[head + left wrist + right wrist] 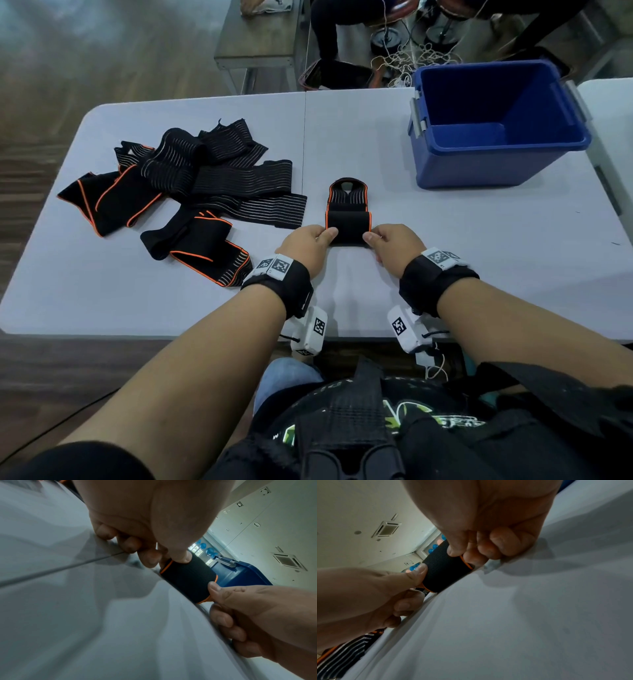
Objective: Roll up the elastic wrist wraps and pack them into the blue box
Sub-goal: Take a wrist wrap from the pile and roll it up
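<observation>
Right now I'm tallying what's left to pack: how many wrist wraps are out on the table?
About 5. One wrap is being rolled between the left hand and right hand; roughly four lie tangled in the pile on the left, where overlaps may hide more. The blue box shows none.

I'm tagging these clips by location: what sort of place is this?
Probably an office-like room set up for recording, not a home: a ceiling air-conditioning unit, a folding table, tangled cables on the floor, balloons by a window.
</observation>
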`<state>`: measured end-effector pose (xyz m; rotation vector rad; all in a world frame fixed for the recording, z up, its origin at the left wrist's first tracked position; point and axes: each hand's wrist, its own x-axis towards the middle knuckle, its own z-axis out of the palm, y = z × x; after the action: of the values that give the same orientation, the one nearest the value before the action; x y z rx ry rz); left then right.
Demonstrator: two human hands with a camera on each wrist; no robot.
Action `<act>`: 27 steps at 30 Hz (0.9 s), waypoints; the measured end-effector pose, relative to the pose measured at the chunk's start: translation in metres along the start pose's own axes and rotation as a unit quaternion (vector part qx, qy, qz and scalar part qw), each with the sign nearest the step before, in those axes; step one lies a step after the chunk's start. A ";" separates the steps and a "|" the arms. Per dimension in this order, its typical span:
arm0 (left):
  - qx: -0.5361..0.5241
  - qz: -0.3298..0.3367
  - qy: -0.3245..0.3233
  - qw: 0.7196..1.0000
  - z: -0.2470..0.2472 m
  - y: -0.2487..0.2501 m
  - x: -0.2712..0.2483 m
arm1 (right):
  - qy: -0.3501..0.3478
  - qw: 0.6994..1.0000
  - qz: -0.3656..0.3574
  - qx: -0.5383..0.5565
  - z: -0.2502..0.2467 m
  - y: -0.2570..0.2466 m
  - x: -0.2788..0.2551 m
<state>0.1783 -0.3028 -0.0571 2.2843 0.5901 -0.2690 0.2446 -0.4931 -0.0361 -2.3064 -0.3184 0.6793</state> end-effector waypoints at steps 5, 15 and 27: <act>0.036 -0.011 0.003 0.999 -0.001 0.007 0.001 | 0.004 1.000 -0.002 -0.022 0.003 0.001 0.004; 0.072 -0.037 0.004 0.997 -0.004 0.019 0.008 | 0.010 0.998 0.014 -0.056 0.001 -0.009 0.008; 0.012 -0.026 0.062 0.998 -0.026 0.030 0.018 | 0.036 0.996 0.068 0.048 -0.005 -0.025 0.012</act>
<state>0.2091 -0.2961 -0.0267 2.3231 0.7134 -0.1606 0.2568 -0.4726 -0.0203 -2.2689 -0.0937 0.6621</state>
